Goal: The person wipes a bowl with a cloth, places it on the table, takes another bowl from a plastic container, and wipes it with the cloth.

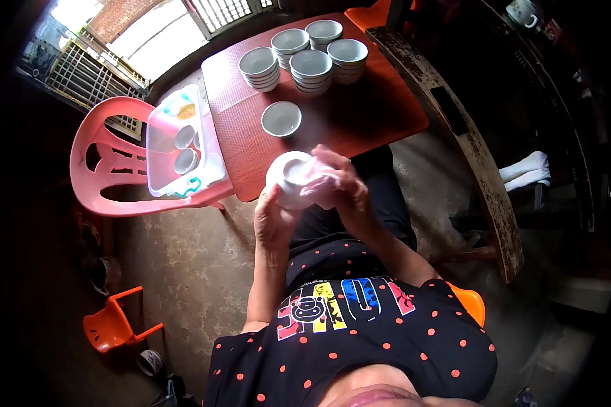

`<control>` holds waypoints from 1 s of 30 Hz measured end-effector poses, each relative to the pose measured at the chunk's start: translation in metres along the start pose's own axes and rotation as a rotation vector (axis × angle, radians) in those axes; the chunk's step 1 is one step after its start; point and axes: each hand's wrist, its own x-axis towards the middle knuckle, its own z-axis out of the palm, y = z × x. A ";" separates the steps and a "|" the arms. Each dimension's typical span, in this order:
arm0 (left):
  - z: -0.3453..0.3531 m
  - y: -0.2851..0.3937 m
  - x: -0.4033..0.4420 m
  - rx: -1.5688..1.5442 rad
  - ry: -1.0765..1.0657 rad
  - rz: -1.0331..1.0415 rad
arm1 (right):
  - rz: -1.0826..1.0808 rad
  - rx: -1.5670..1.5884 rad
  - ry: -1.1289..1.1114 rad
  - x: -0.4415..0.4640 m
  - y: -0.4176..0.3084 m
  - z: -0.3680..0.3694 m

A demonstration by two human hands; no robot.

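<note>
My left hand [273,216] grips a white bowl [283,168] by its side, the bowl turned so its underside and foot ring face up. A pale pink cloth [324,189] is bunched in my right hand [346,183] and pressed against the bowl's outer side. Just beyond my hands, a single bowl [281,119] stands upright on the red table [244,159]. Farther back on the table are several stacks of the same bowls [312,71].
At the left a pink plastic chair [91,159] bears a clear plastic tub [161,146] with some bowls inside. A worn wooden bench [468,149] runs along the right, with a dark flat object [449,110] on it. A small orange chair [107,325] stands at lower left.
</note>
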 end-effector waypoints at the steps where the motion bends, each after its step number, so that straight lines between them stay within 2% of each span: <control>1: 0.001 0.003 -0.002 0.280 0.012 -0.060 | -0.002 -0.110 0.009 0.003 -0.007 -0.001; 2: 0.001 0.007 -0.004 0.562 0.024 -0.118 | -0.009 -0.219 0.020 0.009 -0.015 0.001; 3: 0.002 0.004 -0.004 0.995 -0.179 0.099 | -0.107 -0.364 -0.040 0.012 -0.019 0.009; 4: 0.003 0.002 -0.005 1.395 -0.289 0.409 | -0.177 -0.526 -0.258 0.022 -0.026 0.009; 5: 0.005 -0.002 -0.008 1.374 -0.309 0.371 | -0.249 -0.688 -0.474 0.031 -0.032 0.010; 6: 0.007 -0.005 -0.013 1.355 -0.330 0.331 | -0.245 -0.682 -0.454 0.036 -0.023 0.002; 7: 0.009 -0.004 -0.014 1.333 -0.352 0.297 | -0.090 -0.508 -0.380 0.039 -0.007 -0.002; 8: 0.027 0.010 -0.016 1.402 -0.286 -0.166 | 0.173 -0.209 -0.398 0.036 0.013 -0.010; 9: 0.033 0.002 -0.018 1.001 -0.233 -0.066 | 0.321 0.105 -0.420 0.034 0.033 -0.016; 10: 0.033 -0.001 -0.019 0.971 -0.226 -0.045 | 0.482 0.408 -0.407 0.031 0.052 -0.021; 11: 0.033 -0.003 -0.019 0.940 -0.220 -0.024 | 0.569 0.578 -0.294 0.025 0.049 -0.020; 12: 0.034 -0.007 -0.019 0.862 -0.239 0.028 | 0.568 0.635 -0.147 0.018 0.042 -0.013; 13: 0.028 -0.010 -0.017 0.917 -0.220 0.076 | 0.537 0.632 -0.039 0.016 0.035 -0.007; 15: 0.025 -0.009 -0.012 1.010 -0.139 0.044 | 0.419 0.509 -0.017 0.030 0.012 0.001; 17: 0.012 -0.010 -0.009 0.969 -0.151 0.144 | -0.171 -0.474 -0.484 0.050 -0.009 -0.009; 18: 0.014 -0.012 -0.004 0.839 -0.187 0.194 | -0.215 -0.580 -0.624 0.051 -0.021 -0.003; 19: 0.019 -0.013 -0.007 0.678 -0.194 0.140 | -0.234 -0.558 -0.625 0.056 -0.022 -0.003; 21: 0.019 -0.014 -0.008 0.328 -0.240 -0.001 | -0.096 -0.319 -0.560 0.062 -0.009 -0.010; 22: 0.014 -0.017 -0.007 0.367 -0.152 -0.001 | 0.072 -0.136 -0.357 0.053 -0.003 -0.008; 23: 0.004 -0.018 -0.006 0.319 -0.121 -0.004 | 0.142 -0.076 -0.217 0.038 0.013 -0.003; 24: 0.002 -0.022 -0.004 0.258 -0.093 0.052 | 0.079 -0.239 -0.065 0.025 0.014 0.011; 26: 0.004 -0.025 0.000 0.172 -0.073 0.103 | 0.179 -0.225 0.211 -0.003 0.011 0.035; 28: 0.004 -0.025 -0.001 0.124 -0.081 0.087 | 0.377 -0.010 0.273 -0.005 0.017 0.038; 30: -0.001 -0.017 0.001 0.132 -0.161 0.050 | 0.688 0.479 0.193 0.009 0.028 0.017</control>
